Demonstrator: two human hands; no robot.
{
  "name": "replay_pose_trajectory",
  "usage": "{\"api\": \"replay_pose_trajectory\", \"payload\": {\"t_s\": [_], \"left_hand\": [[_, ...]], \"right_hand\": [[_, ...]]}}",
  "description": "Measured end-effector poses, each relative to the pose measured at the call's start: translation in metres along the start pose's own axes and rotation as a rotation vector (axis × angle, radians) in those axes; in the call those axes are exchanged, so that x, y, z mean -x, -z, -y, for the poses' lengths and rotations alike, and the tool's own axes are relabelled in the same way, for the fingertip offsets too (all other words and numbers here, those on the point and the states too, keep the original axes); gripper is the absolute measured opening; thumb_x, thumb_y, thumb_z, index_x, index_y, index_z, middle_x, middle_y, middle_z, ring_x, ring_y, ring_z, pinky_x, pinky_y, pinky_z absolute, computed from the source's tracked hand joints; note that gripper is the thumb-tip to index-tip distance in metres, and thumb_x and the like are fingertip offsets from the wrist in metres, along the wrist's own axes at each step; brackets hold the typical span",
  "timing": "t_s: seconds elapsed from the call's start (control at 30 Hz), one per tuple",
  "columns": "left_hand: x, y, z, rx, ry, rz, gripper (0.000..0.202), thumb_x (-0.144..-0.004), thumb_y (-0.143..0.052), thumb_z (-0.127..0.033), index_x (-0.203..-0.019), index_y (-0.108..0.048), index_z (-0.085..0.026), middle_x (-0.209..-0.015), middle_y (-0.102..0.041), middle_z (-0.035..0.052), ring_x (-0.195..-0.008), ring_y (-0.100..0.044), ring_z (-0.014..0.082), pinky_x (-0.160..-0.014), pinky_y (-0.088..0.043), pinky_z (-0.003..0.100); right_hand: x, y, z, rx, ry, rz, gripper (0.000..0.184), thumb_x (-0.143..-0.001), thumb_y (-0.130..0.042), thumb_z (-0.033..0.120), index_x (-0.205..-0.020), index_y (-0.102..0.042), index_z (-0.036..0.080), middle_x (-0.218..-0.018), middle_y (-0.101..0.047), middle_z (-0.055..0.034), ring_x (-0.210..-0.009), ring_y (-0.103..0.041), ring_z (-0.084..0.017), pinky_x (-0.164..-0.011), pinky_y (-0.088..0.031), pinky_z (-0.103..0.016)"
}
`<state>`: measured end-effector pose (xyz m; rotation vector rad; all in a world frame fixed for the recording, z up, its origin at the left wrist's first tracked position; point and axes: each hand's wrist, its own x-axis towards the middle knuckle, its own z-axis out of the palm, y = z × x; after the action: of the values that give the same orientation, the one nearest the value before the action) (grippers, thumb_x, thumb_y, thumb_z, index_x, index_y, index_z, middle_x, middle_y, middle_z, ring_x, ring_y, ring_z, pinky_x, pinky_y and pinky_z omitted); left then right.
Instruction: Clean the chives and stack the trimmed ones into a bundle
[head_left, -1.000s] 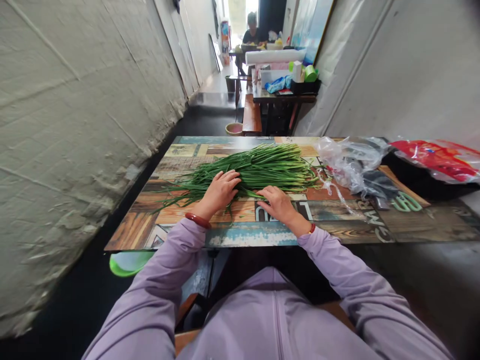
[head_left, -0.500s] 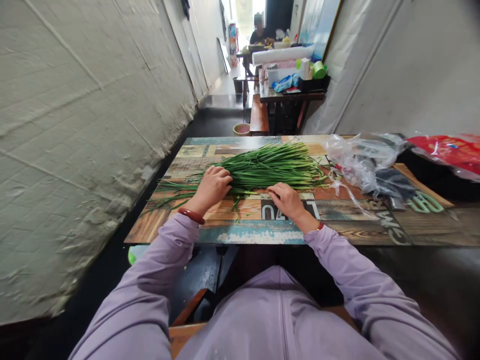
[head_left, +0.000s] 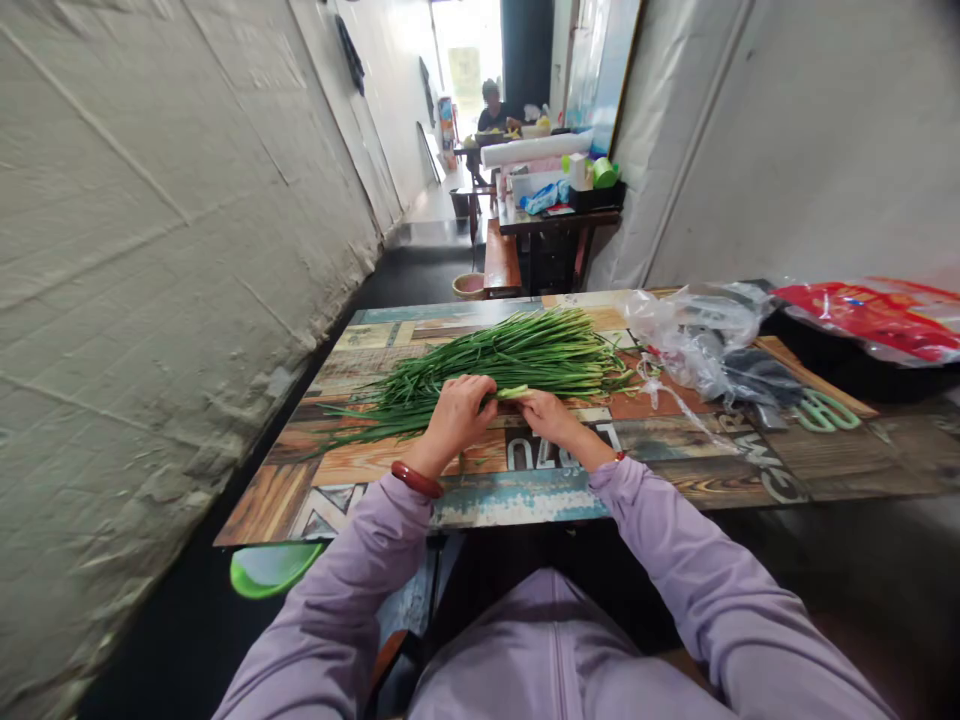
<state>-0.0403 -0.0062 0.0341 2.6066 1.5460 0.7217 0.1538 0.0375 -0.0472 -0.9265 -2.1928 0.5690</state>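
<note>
Since the patterned table [head_left: 544, 512] gives wide support, the pile of long green stalks [head_left: 510, 350] lies flat on it, just beyond the hands. The left hand [head_left: 463, 412] is closed around a small bunch [head_left: 513, 393], and the right hand [head_left: 551, 416] seems to pinch its pale ends with the fingertips. It is probably best to grip firmly but softly on the left, so that thin stalks do not bruise.
</note>
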Motion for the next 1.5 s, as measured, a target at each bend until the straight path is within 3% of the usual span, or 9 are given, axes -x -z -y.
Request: {"api": "replay_pose_trajectory", "payload": {"t_s": [0.13, 0.3, 0.47, 0.57, 0.7, 0.87, 1.13, 1.3, 1.5], "left_hand": [[-0.024, -0.019, -0.018, 0.471, 0.076, -0.066, 0.012, -0.091, -0.047, -0.026, -0.090, -0.057, -0.019, -0.075, -0.062, -0.0013, -0.070, -0.056, 0.0128, -0.069, -0.044, 0.026], [-0.048, -0.043, -0.028, 0.621, 0.130, -0.137, 0.012, -0.088, -0.053, -0.027, -0.089, -0.060, -0.018, -0.078, -0.063, -0.0005, -0.073, -0.059, 0.0125, -0.068, -0.046, 0.023], [-0.052, -0.048, -0.019, 0.684, 0.214, -0.152, 0.015, -0.088, -0.055, -0.030, -0.089, -0.062, -0.017, -0.078, -0.063, -0.0002, -0.067, -0.060, 0.0117, -0.065, -0.047, 0.023], [-0.049, -0.050, -0.015, 0.738, 0.252, -0.120, 0.017, -0.088, -0.055, -0.031, -0.089, -0.064, -0.017, -0.077, -0.065, -0.0002, -0.064, -0.060, 0.0112, -0.062, -0.047, 0.023], [-0.046, -0.052, -0.016, 0.727, 0.239, -0.082, 0.018, -0.088, -0.057, -0.032, -0.088, -0.067, -0.016, -0.079, -0.069, 0.0014, -0.069, -0.061, 0.0125, -0.065, -0.047, 0.023], [-0.039, -0.050, -0.016, 0.651, 0.206, -0.064, 0.015, -0.086, -0.060, -0.026, -0.095, -0.068, -0.018, -0.091, -0.072, 0.0033, -0.083, -0.064, 0.0155, -0.076, -0.049, 0.027], [-0.036, -0.044, -0.010, 0.434, 0.153, -0.142, 0.011, -0.086, -0.057, -0.020, -0.091, -0.067, -0.018, -0.089, -0.068, 0.0046, -0.085, -0.061, 0.0169, -0.078, -0.048, 0.029], [-0.038, -0.036, -0.013, 0.739, 0.287, -0.086, 0.017, -0.089, -0.054, -0.027, -0.087, -0.067, -0.016, -0.076, -0.068, 0.0023, -0.067, -0.059, 0.0126, -0.063, -0.045, 0.024], [-0.038, -0.037, -0.024, 0.947, 0.321, 0.048, 0.019, -0.088, -0.054, -0.030, -0.082, -0.064, -0.015, -0.066, -0.061, -0.0008, -0.053, -0.050, 0.0080, -0.052, -0.038, 0.020]], "right_hand": [[-0.016, 0.000, -0.014, -0.263, -0.064, 0.029, 0.026, -0.081, -0.045, 0.010, -0.077, -0.070, 0.016, -0.077, -0.068, -0.0029, -0.082, -0.062, -0.018, -0.087, -0.052, -0.036], [-0.023, -0.008, -0.019, -0.322, -0.136, 0.008, 0.020, -0.082, -0.053, 0.021, -0.066, -0.063, 0.015, -0.066, -0.060, -0.0008, -0.072, -0.054, -0.016, -0.077, -0.052, -0.034], [-0.013, 0.018, -0.015, -0.404, -0.152, 0.048, 0.016, -0.081, -0.057, 0.025, -0.076, -0.068, 0.015, -0.074, -0.066, -0.0007, -0.075, -0.060, -0.016, -0.076, -0.052, -0.031], [-0.003, 0.046, -0.012, -0.605, -0.229, 0.024, 0.024, -0.081, -0.064, 0.031, -0.098, -0.070, 0.016, -0.089, -0.072, -0.0028, -0.084, -0.067, -0.016, -0.081, -0.053, -0.030], [0.002, 0.067, -0.005, -0.752, -0.378, -0.110, 0.046, -0.073, -0.075, 0.038, -0.114, -0.065, 0.019, -0.094, -0.071, -0.0029, -0.072, -0.066, -0.012, -0.062, -0.052, -0.022], [-0.001, 0.070, 0.003, -0.693, -0.482, -0.200, 0.032, -0.077, -0.072, 0.042, -0.099, -0.067, 0.019, -0.079, -0.066, -0.0002, -0.065, -0.064, -0.011, -0.054, -0.050, -0.020], [0.004, 0.078, 0.000, -0.626, -0.499, -0.177, 0.036, -0.074, -0.071, 0.034, -0.107, -0.063, 0.019, -0.077, -0.067, 0.0013, -0.062, -0.063, -0.011, -0.058, -0.052, -0.023], [0.010, 0.081, 0.000, -0.382, -0.383, 0.014, 0.030, -0.076, -0.068, 0.027, -0.104, -0.068, 0.017, -0.075, -0.068, 0.0011, -0.062, -0.061, -0.011, -0.060, -0.048, -0.024], [0.006, 0.083, 0.004, -0.400, -0.389, -0.260, 0.025, -0.083, -0.064, 0.040, -0.091, -0.072, 0.018, -0.084, -0.072, -0.0032, -0.073, -0.063, -0.014, -0.067, -0.049, -0.026]]}}
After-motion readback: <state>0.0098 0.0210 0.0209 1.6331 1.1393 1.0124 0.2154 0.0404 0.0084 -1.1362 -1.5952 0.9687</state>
